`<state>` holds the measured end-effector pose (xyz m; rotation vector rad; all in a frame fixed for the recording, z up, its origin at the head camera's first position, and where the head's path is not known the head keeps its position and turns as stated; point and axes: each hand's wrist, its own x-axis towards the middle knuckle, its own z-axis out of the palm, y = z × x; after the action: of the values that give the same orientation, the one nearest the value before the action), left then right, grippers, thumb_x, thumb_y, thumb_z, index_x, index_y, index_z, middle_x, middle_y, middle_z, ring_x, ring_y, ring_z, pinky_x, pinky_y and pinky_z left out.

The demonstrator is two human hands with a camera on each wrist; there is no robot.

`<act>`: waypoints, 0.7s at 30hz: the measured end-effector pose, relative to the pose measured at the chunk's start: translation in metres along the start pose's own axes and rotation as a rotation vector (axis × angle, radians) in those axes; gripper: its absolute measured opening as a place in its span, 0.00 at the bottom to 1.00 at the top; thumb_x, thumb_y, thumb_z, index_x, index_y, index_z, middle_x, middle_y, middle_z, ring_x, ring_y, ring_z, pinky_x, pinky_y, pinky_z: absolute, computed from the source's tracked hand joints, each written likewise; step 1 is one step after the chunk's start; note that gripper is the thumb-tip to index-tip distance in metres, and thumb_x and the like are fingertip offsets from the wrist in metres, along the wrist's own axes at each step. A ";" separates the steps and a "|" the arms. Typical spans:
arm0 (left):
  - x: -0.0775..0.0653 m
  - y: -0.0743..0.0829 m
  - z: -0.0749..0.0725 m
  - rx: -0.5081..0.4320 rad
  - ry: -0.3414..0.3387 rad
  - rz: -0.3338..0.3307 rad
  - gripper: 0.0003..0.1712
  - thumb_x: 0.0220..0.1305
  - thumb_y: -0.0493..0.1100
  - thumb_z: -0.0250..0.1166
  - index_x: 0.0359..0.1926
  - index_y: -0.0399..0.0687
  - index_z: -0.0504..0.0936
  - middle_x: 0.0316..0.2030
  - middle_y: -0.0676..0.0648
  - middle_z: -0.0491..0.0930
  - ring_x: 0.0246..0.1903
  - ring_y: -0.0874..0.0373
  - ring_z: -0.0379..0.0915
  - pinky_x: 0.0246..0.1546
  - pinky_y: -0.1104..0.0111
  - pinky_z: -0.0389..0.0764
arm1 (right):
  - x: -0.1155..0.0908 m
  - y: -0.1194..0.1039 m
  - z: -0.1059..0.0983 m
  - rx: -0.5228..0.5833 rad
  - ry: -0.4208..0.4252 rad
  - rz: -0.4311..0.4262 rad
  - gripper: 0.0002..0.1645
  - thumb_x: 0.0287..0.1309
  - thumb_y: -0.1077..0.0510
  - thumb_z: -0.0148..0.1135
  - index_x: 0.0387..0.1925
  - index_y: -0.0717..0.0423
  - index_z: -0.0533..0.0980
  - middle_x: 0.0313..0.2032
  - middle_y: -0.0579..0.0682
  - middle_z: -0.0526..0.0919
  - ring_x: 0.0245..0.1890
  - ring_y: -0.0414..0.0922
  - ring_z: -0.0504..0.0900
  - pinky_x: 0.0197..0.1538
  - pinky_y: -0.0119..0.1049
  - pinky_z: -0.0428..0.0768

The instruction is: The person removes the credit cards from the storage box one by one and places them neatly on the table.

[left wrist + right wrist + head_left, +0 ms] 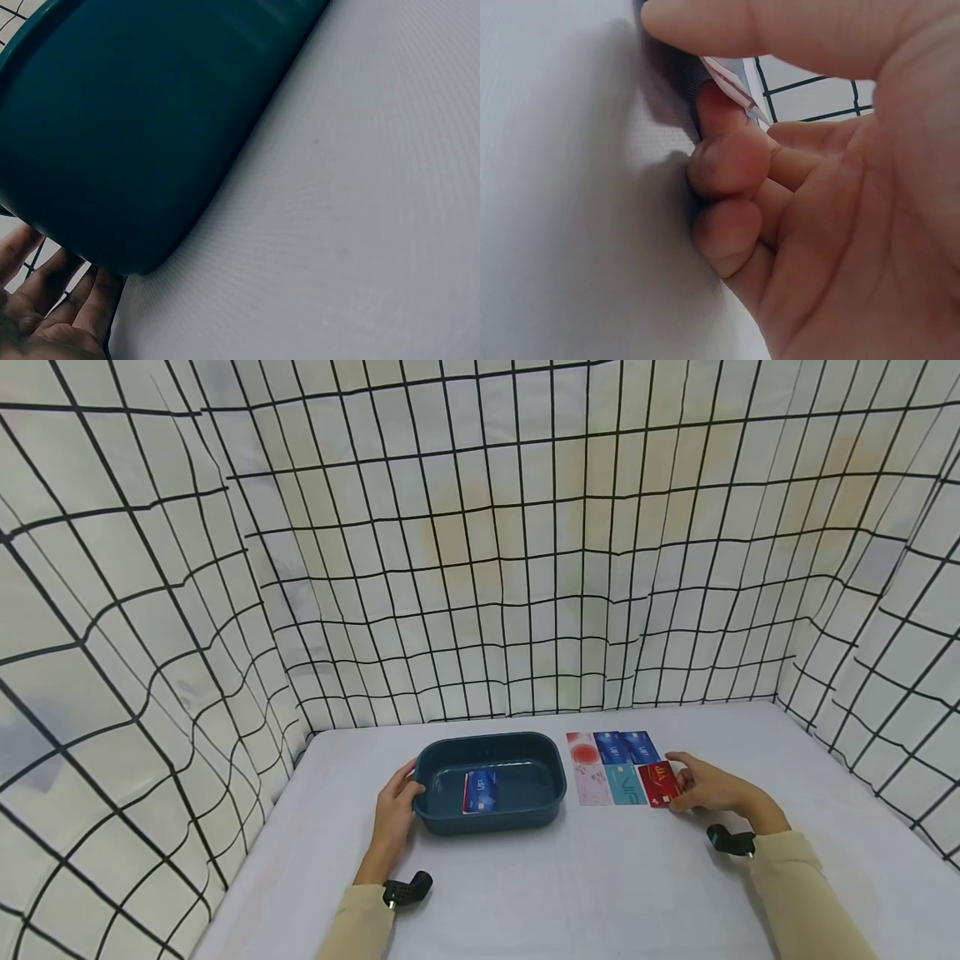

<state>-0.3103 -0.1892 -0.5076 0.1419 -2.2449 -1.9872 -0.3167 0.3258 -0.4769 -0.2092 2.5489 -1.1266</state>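
Observation:
A dark teal plastic basin (489,821) stands on the white table, a blue card (481,791) lying inside it over another card with a red edge. My left hand (396,804) grips the basin's left end, thumb at the rim; its fingers (56,289) lie against the outside of the end wall. To the right of the basin, cards lie in two rows. My right hand (708,783) pinches the right side of a red card (659,783) in the near row. In the right wrist view, the fingers curl at the table, and a thin card edge (735,88) shows beyond them.
Beside the red card are a teal card (626,784) and a pale pink card (593,785). Behind them lie a card with a red circle (582,749) and two blue cards (612,748). A white wall with a black grid (525,610) rises behind the table.

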 end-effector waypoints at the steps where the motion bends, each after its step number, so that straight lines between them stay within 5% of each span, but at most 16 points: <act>1: 0.000 0.000 0.000 0.000 0.000 0.000 0.33 0.69 0.38 0.52 0.75 0.50 0.67 0.72 0.38 0.70 0.72 0.42 0.66 0.72 0.47 0.64 | 0.000 0.000 0.000 0.004 0.000 0.001 0.61 0.51 0.59 0.74 0.77 0.66 0.46 0.44 0.58 0.76 0.39 0.48 0.75 0.40 0.39 0.78; 21: -0.007 0.008 0.000 -0.014 -0.011 0.012 0.33 0.70 0.36 0.51 0.76 0.48 0.66 0.72 0.36 0.69 0.71 0.41 0.66 0.72 0.46 0.65 | 0.003 -0.001 0.001 -0.088 0.032 -0.033 0.55 0.54 0.55 0.74 0.74 0.70 0.53 0.35 0.52 0.74 0.34 0.47 0.74 0.36 0.39 0.77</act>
<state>-0.3035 -0.1868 -0.5002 0.1158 -2.2324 -2.0022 -0.3196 0.3239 -0.4779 -0.2575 2.6352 -1.0378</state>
